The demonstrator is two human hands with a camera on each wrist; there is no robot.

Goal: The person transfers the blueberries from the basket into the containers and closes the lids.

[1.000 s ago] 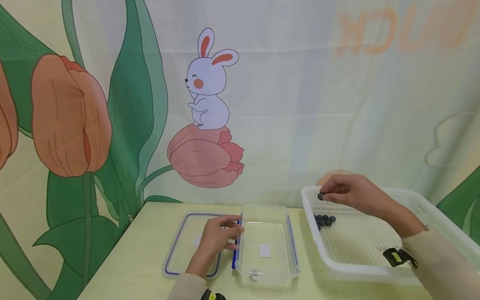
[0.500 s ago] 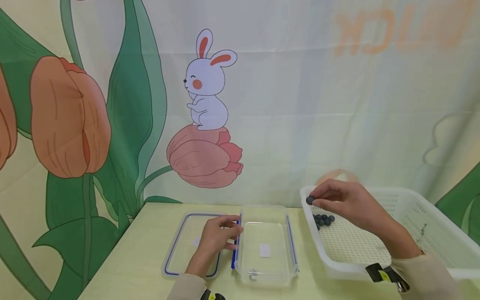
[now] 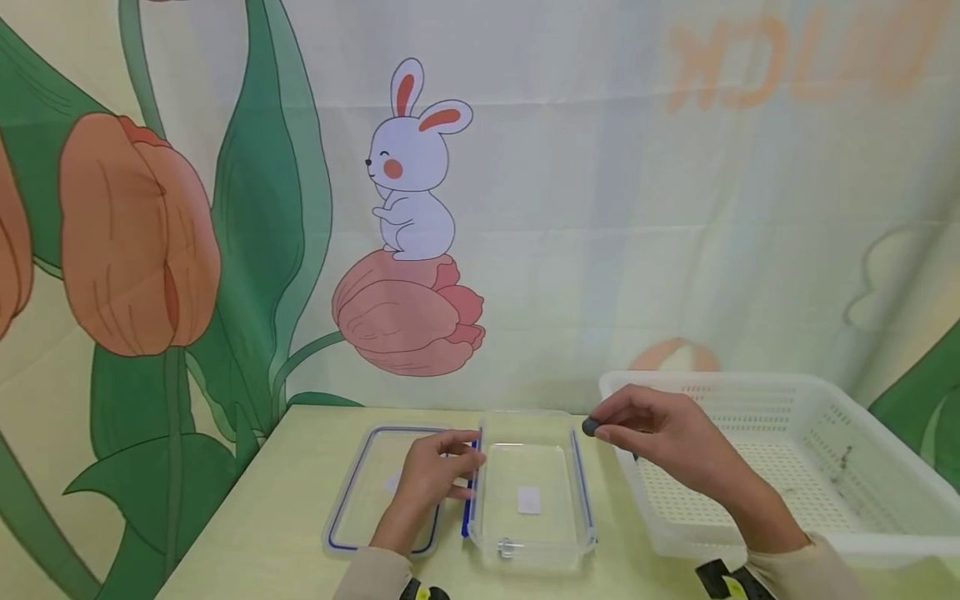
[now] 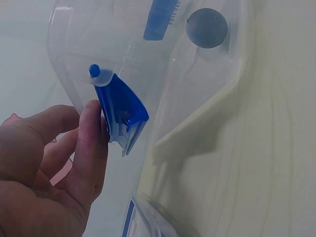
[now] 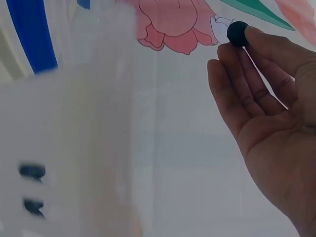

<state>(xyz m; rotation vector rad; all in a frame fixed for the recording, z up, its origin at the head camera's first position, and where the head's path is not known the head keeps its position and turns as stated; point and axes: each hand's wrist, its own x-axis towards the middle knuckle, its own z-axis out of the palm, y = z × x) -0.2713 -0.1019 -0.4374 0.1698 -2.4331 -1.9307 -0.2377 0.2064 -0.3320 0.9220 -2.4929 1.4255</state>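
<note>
Fingers [image 3: 628, 398] of right hand [image 3: 671, 433] pinched dark round berry [image 3: 590, 427] above gap between clear container [image 3: 542, 552] and white basket [image 3: 701, 537]. Left hand [image 3: 432, 477], fingers loosely parted, touched container's blue-latched side; blue-edged lid [image 3: 362, 496] lay alongside.

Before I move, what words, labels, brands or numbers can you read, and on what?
"DUCK": faint, mirrored orange letters on the backdrop curtain; best guess.
White label at the clear plastic box: nothing legible.
Pale label at the blue-edged lid: too small to read.
Wrist straps: nothing legible.
</note>
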